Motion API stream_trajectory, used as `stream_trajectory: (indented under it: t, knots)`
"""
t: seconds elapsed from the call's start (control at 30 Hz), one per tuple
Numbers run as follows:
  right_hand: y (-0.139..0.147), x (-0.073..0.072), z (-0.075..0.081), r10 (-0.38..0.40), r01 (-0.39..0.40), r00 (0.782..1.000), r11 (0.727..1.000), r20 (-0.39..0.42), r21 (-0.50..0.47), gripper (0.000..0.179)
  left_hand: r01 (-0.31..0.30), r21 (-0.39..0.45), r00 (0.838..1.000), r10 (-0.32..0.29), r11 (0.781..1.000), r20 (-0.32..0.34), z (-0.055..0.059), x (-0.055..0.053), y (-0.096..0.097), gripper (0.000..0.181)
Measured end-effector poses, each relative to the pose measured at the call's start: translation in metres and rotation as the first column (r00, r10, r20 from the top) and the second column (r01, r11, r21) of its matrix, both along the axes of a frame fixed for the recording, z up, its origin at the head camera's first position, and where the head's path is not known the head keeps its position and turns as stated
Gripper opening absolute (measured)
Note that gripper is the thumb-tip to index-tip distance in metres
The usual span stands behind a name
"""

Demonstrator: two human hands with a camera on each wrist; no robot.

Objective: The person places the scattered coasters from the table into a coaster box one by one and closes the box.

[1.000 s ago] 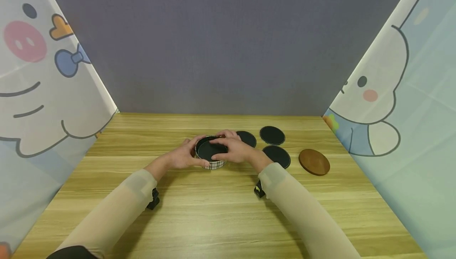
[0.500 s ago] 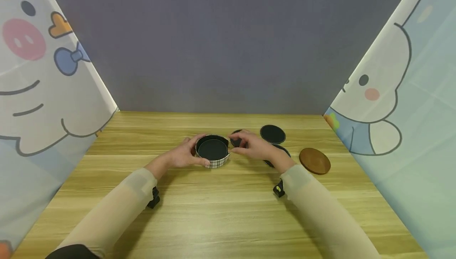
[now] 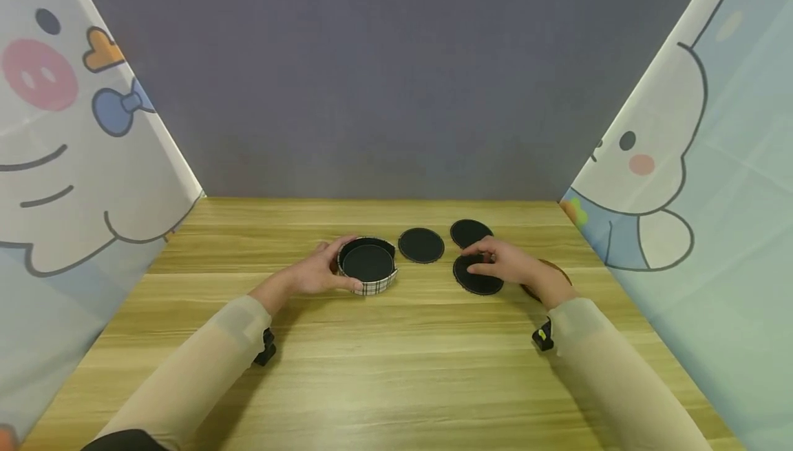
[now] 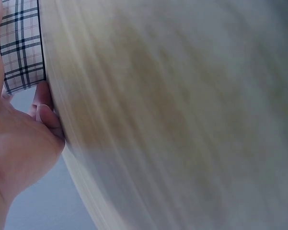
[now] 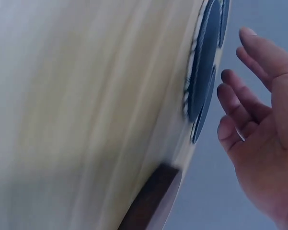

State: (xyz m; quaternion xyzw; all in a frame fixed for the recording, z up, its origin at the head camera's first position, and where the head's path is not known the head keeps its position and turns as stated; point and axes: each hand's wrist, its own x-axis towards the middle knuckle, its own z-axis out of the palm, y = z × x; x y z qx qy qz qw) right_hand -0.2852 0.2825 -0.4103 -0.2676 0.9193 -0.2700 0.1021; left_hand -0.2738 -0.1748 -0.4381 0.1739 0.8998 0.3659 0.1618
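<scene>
On the tabletop stands a round coaster holder [image 3: 376, 288], plaid outside and dark inside, with a gap in its right wall. A black round coaster [image 3: 368, 263] lies in it. My left hand [image 3: 312, 272] grips the holder's left side, thumb at the front; the left wrist view shows the plaid wall [image 4: 24, 45] beside the fingers. My right hand [image 3: 509, 260] hovers, fingers loosely bent, over the nearest loose black coaster [image 3: 473, 282], partly covering it. In the right wrist view nothing is between the fingers of the right hand [image 5: 268, 115].
Two more black coasters lie farther back, one right of the holder [image 3: 421, 245] and one behind the right hand [image 3: 469, 231]. A brown round disc [image 5: 151, 201] lies mostly hidden under the right wrist. A grey panel [image 3: 384, 93] rises at the back, with cartoon-printed cloths at both sides.
My right hand has left the holder and moved right, past the middle coaster, to the nearest loose one. The left hand has kept its grip on the holder.
</scene>
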Motion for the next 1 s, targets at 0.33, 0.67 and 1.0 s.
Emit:
stream_trajectory:
  t: [0.33,0.67,1.0]
  knots:
    - [0.024,0.006,-0.007,-0.029,0.033,0.998,0.995,-0.051,0.092,0.038,-0.001,0.015,1.000,0.001,1.000,-0.009,0.000,0.002,0.001,0.120]
    - [0.026,0.011,-0.011,-0.040,0.046,0.998,0.992,-0.051,0.118,0.039,-0.009,0.034,1.000,0.009,0.999,0.005,0.000,0.003,0.001,0.119]
    - [0.021,0.023,-0.009,-0.002,0.008,0.999,0.992,-0.050,0.127,0.043,-0.013,0.029,1.000,0.013,0.999,0.003,0.002,0.004,0.001,0.120]
